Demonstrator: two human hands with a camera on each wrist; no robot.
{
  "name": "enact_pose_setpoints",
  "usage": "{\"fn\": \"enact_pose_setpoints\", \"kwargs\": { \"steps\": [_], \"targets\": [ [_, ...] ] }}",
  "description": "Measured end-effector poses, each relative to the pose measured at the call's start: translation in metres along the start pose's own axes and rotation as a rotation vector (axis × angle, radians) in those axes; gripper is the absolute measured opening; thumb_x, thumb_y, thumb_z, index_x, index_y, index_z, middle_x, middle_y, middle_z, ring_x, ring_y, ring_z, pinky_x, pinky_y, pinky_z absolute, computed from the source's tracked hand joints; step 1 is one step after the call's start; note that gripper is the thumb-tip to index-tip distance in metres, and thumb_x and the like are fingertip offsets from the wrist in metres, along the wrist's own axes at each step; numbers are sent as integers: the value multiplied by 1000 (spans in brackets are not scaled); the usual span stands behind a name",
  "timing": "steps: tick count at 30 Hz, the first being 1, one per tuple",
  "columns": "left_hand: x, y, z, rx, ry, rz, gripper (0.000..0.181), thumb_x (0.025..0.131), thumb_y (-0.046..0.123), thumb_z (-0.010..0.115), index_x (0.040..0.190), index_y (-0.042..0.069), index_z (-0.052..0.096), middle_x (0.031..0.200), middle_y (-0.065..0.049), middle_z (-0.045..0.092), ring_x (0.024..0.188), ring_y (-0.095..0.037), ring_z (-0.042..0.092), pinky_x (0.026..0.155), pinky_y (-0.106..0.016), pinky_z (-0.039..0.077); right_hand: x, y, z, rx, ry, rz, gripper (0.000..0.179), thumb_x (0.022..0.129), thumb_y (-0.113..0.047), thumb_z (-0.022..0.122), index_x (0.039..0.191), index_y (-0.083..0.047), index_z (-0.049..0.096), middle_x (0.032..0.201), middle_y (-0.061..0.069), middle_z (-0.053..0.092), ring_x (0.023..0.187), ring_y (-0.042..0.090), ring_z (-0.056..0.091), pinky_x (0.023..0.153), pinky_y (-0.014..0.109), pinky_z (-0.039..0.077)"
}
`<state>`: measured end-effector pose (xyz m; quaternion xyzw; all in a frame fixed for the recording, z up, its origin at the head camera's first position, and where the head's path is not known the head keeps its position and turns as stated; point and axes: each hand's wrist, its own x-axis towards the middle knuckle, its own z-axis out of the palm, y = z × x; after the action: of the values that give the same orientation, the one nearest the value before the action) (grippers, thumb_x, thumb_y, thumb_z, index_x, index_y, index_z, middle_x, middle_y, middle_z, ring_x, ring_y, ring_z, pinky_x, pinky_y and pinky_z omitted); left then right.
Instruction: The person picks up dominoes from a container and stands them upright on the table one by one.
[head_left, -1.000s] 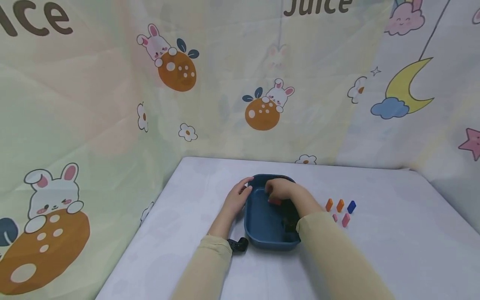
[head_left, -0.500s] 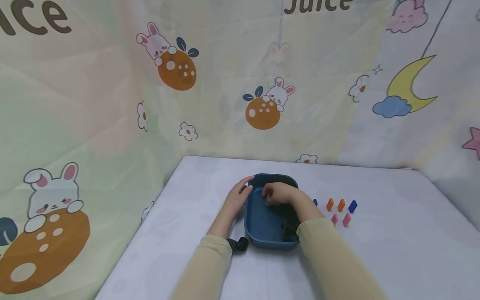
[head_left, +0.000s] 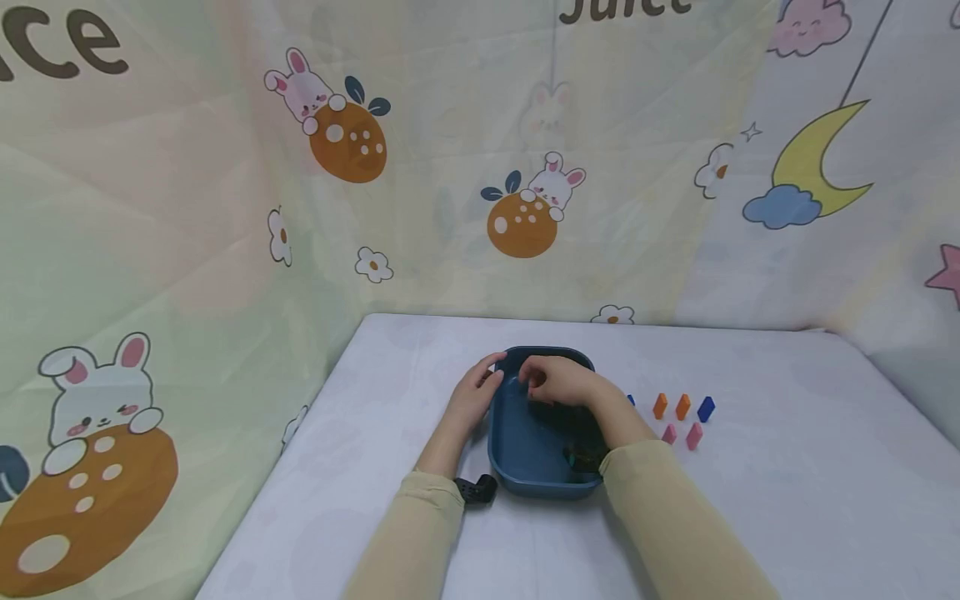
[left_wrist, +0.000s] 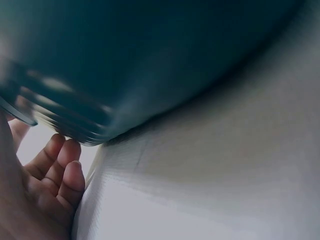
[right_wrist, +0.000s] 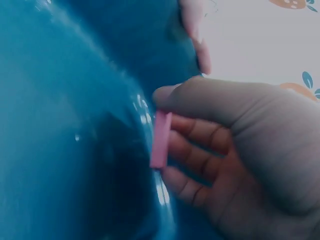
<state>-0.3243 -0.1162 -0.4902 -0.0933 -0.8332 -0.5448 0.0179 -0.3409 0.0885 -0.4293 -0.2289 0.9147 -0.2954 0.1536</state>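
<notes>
A deep blue plastic tray (head_left: pixel 525 454) stands on the white-covered table. My left hand (head_left: pixel 474 393) holds its far left side, with a finger and thumb at the rim and other fingertips (left_wrist: pixel 73 175) low by the outer wall. Over the inside of the tray, my right hand (head_left: pixel 561 380) pinches a small pink block (right_wrist: pixel 160 140) between thumb and fingers, close to the inner left wall. In the head view that block is hidden by the hand. The left hand's fingertips (right_wrist: pixel 204 56) show over the rim in the right wrist view.
Right of the tray stand small blocks: two orange blocks (head_left: pixel 660 406), a blue block (head_left: pixel 706 408) and two pink blocks (head_left: pixel 694 436). Another blue block (head_left: pixel 631 400) peeks out beside the right forearm. A patterned cloth (head_left: pixel 435 167) hangs behind the table.
My right hand has shifted slightly left and up inside the tray. A reddish block seen below it a second ago is now hidden. The left hand stays at the rim.
</notes>
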Motion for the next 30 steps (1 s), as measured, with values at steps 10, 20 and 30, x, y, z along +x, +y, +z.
{"fn": "enact_pose_setpoints", "kwargs": {
  "steps": [10, 20, 30],
  "targets": [
    [0, 2, 2, -8, 10, -9, 36, 101, 45, 48, 137, 46, 53, 102, -4, 61, 83, -19, 56, 68, -31, 48, -27, 3, -28, 136, 66, -78, 28, 96, -16, 62, 124, -12, 58, 92, 4, 63, 76, 20, 60, 76, 34, 49],
    [0, -2, 3, -3, 11, -6, 36, 101, 43, 48, 137, 44, 53, 105, -4, 62, 88, -18, 57, 71, -31, 48, -86, 31, -61, 189, 237, -56, 29, 97, -30, 63, 122, -16, 58, 107, 6, 62, 98, 24, 59, 88, 36, 51],
    [2, -1, 2, 5, 21, -13, 36, 101, 42, 48, 137, 45, 53, 104, -3, 62, 89, -19, 56, 71, -32, 49, -165, 81, -77, 114, 364, 28, 32, 98, -35, 60, 124, -17, 55, 119, 4, 58, 112, 17, 57, 86, 22, 53]
  ]
}}
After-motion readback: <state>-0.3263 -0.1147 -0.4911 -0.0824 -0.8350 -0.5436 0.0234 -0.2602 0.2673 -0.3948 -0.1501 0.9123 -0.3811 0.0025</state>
